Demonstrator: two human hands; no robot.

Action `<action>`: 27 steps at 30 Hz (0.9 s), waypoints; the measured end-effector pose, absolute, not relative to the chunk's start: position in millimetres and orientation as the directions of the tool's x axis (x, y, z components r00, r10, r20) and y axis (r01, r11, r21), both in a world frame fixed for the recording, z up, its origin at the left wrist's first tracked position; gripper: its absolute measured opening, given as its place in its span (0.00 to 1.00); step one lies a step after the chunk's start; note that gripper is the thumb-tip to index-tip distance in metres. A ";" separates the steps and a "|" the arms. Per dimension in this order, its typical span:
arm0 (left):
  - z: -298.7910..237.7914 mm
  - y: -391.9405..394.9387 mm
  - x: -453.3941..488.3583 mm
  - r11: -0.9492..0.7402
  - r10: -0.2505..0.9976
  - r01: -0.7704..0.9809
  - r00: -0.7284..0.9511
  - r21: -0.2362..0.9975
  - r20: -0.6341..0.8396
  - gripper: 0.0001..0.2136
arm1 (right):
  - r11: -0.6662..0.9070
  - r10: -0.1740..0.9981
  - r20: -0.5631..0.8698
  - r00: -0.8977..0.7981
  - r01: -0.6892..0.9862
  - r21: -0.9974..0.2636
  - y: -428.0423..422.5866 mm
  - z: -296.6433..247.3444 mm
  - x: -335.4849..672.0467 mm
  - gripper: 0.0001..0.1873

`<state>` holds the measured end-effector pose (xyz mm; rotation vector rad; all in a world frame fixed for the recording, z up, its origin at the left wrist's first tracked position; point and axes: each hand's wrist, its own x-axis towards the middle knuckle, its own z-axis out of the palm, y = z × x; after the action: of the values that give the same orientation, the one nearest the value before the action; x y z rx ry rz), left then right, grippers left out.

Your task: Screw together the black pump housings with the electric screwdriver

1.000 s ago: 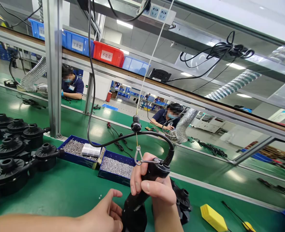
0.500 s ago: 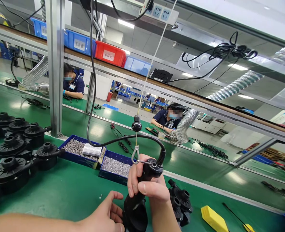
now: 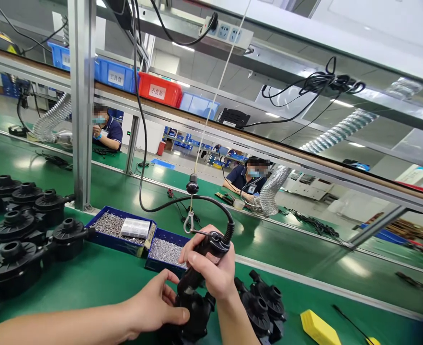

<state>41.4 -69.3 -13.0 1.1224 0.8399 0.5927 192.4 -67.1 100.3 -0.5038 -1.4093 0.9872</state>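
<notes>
My right hand point(image 3: 216, 270) is wrapped round the body of a black corded electric screwdriver point(image 3: 213, 248), which hangs from a balancer cord by a metal clip point(image 3: 189, 223). The tool slants down to a black plastic blower housing point(image 3: 197, 316) at the lower middle. Its tip is hidden, so I cannot tell whether it touches a screw. My left hand point(image 3: 157, 304) grips the housing from the left, its thumb lying across the near side and its fingers curled behind. Beyond the hands sit a blue bin of small shiny parts point(image 3: 164, 250) and a blue bin of screws point(image 3: 107, 225).
Several black blower housings point(image 3: 15, 263) stand at the left, and more housings point(image 3: 263, 304) to the right of my right arm. A yellow block point(image 3: 319, 328) lies at lower right. An upright metal post point(image 3: 82, 105) rises behind the bins. Two people sit across the bench.
My right hand and the screwdriver have shifted slightly left. My left hand has closed on the blower housing, thumb now on it. The view has tilted a little.
</notes>
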 end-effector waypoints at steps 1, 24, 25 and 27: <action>-11.6 -67.9 41.3 0.305 0.776 0.024 0.573 0.952 -0.263 0.30 | 0.514 0.800 0.578 -0.162 -0.312 -0.799 -65.1 99.9 195.5 0.12; -19.1 -46.4 44.5 0.187 0.719 0.194 0.641 0.963 -0.269 0.31 | 0.498 0.791 0.566 -0.232 -0.293 -0.816 -55.8 96.5 205.2 0.15; -20.1 -46.6 44.5 0.162 0.721 0.180 0.650 0.970 -0.241 0.30 | 0.493 0.800 0.555 -0.228 -0.277 -0.825 -53.7 94.1 203.1 0.17; -25.4 -46.3 46.1 0.131 0.723 0.150 0.662 0.980 -0.198 0.30 | 0.435 0.794 0.531 -0.296 -0.333 -0.837 -49.3 87.7 199.0 0.20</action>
<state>46.1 -46.3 -25.4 1.4069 0.7904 0.4856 199.0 -49.3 87.7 -0.4290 -1.4857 1.1747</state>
